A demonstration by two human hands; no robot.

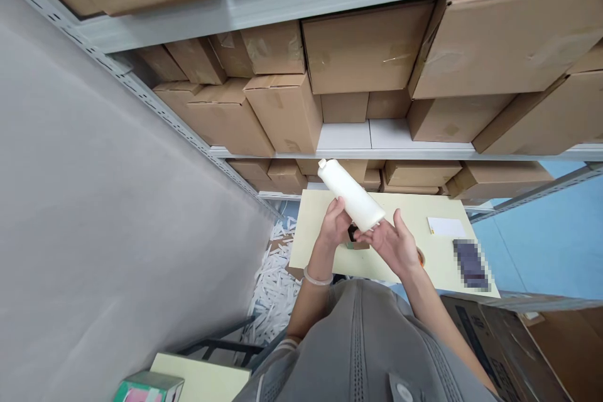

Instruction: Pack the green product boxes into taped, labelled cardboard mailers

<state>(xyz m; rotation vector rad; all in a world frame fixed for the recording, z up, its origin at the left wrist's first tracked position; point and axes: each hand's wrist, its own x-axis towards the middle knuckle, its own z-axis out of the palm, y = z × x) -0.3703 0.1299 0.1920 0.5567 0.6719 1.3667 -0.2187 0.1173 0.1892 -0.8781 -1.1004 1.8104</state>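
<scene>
A white cylinder, shaped like a plastic bottle with a small nub at its upper left end, is tilted above the table. My left hand is closed around its lower left side. At the cylinder's lower right end, my right hand has its palm turned up and thumb spread, with the fingertips close to or touching that end. Below the hands, a small box with a black item on or beside it is partly hidden. An orange tape roll shows behind my right wrist.
The pale yellow table carries a white paper and a blurred dark rectangular item on the right. Shelves of cardboard boxes stand ahead. Left are a wall and shredded paper on the floor.
</scene>
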